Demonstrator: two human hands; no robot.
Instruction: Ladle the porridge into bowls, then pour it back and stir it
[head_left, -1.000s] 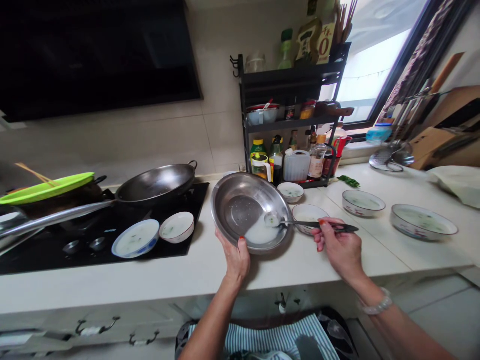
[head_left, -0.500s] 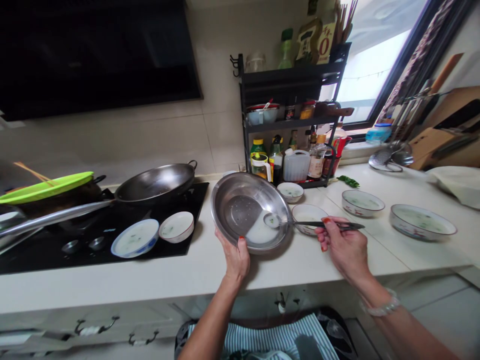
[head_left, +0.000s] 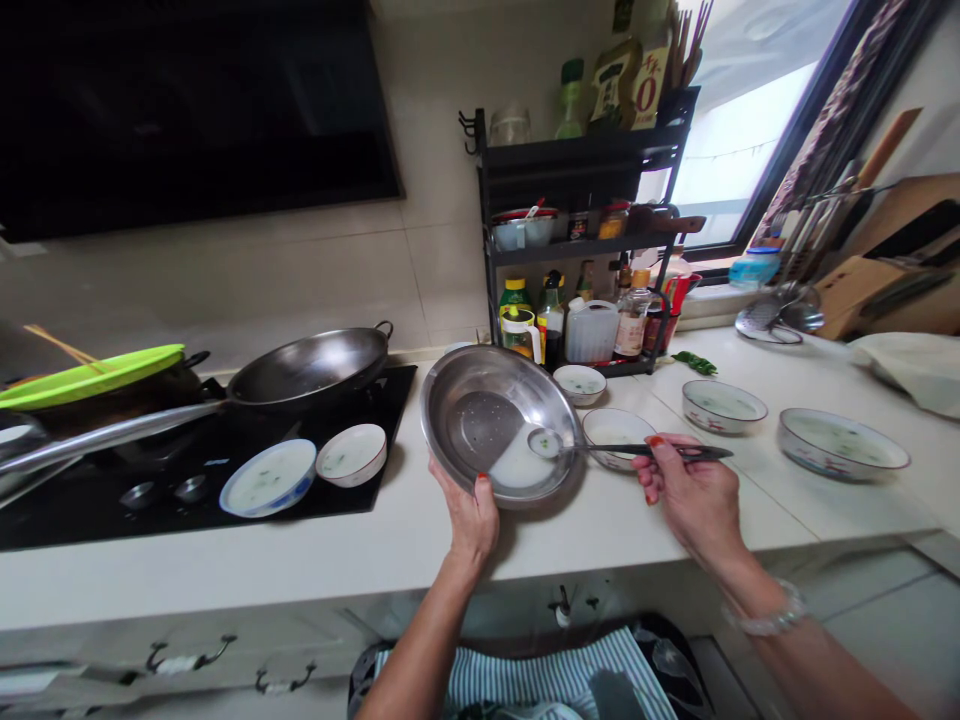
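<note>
My left hand [head_left: 471, 515] grips the near rim of a steel basin [head_left: 469, 420], thumb over the edge and fingers underneath. The basin is tilted toward the right, and a pool of milky white liquid [head_left: 517, 465] with green bits lies at its lower side. In my right hand [head_left: 694, 490] is the dark handle of a spoon [head_left: 630, 450], held almost level. Its round metal bowl dips into the liquid by the basin's right wall. Just behind the handle stands a small white bowl [head_left: 619, 428], partly hidden by it.
More bowls of pale soup stand around: a bowl [head_left: 726, 405] and a wider bowl [head_left: 844, 442] on the right, two on the black cooktop [head_left: 172, 520] at left. A wok [head_left: 315, 365] sits on the cooktop. Behind the basin rises a black spice rack [head_left: 577, 250].
Almost nothing differs. My right hand and the spoon have shifted very slightly to the right; the basin stays tilted in my left hand.
</note>
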